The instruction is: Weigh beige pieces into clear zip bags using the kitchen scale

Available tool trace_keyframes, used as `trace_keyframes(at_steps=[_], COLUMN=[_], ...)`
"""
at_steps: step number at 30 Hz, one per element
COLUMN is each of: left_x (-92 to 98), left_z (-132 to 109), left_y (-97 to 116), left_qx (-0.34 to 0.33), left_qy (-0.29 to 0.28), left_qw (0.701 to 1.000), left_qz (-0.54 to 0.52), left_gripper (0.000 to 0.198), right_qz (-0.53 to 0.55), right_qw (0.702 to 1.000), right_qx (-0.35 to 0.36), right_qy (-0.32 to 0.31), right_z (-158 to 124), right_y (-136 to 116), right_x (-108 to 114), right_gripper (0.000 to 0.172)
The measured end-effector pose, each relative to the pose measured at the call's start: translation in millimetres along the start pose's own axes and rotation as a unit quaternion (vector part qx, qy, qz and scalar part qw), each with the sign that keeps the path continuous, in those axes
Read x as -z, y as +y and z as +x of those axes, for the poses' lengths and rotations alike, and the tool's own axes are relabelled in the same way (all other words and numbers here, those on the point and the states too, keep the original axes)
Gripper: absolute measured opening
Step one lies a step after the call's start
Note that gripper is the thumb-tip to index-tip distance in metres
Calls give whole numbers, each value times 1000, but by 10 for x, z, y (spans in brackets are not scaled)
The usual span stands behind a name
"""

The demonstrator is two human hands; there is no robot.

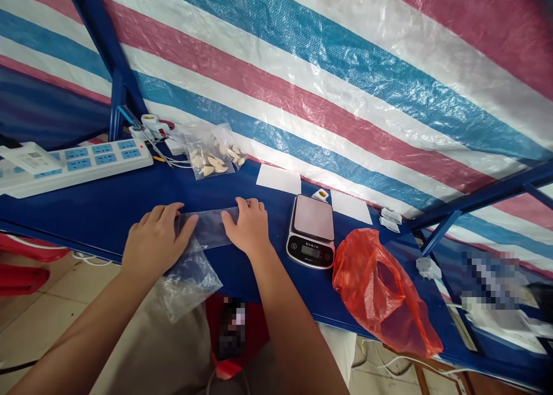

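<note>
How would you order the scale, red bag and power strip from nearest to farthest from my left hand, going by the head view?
1. Power strip: nearest, behind your left hand and to its left.
2. Scale: to the right, past your right hand.
3. Red bag: farthest, right of the scale.

A sheet (298,81) striped in red, white and blue hangs behind the blue surface (108,202). At the far left lies a white power strip (88,176) with blue sockets. White paper (279,178) and a second paper (351,207) lie along the far edge. Pale floor tiles (54,311) show below at near left.
</note>
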State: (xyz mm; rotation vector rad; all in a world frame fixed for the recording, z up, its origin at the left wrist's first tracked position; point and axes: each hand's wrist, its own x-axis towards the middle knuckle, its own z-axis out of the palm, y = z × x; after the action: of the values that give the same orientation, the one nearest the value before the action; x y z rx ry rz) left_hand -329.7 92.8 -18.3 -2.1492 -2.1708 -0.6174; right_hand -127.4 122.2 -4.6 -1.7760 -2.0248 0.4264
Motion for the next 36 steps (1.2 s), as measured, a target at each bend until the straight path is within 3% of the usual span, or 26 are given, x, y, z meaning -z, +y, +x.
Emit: trace_keyframes(at_steps=[6,13,17,28,36], left_x=[-97,-72,-40,-23,-41], left_z=[3,186,275,357,452], left_y=[-100,-141,-128,-36,-69], left_qx=[-57,-58,-34,-43,3], left_qy=[-13,-73,-111,-135,-114], left_qw=[998,994,991,985,977], left_qz=[-2,-51,-68,-101,-182], left_gripper=[84,80,75,59,53], right_qz=[37,51,66,110,265], right_qw=[999,998,995,989,958], right_qx=[10,12,21,39,-63], right_qy=[-14,-38,-69,-95,-92], right_z=[51,55,53,55,51], right_y=[23,60,85,134,186], right_x=[-50,-2,64,137,283], right_gripper=[40,22,28,22,34])
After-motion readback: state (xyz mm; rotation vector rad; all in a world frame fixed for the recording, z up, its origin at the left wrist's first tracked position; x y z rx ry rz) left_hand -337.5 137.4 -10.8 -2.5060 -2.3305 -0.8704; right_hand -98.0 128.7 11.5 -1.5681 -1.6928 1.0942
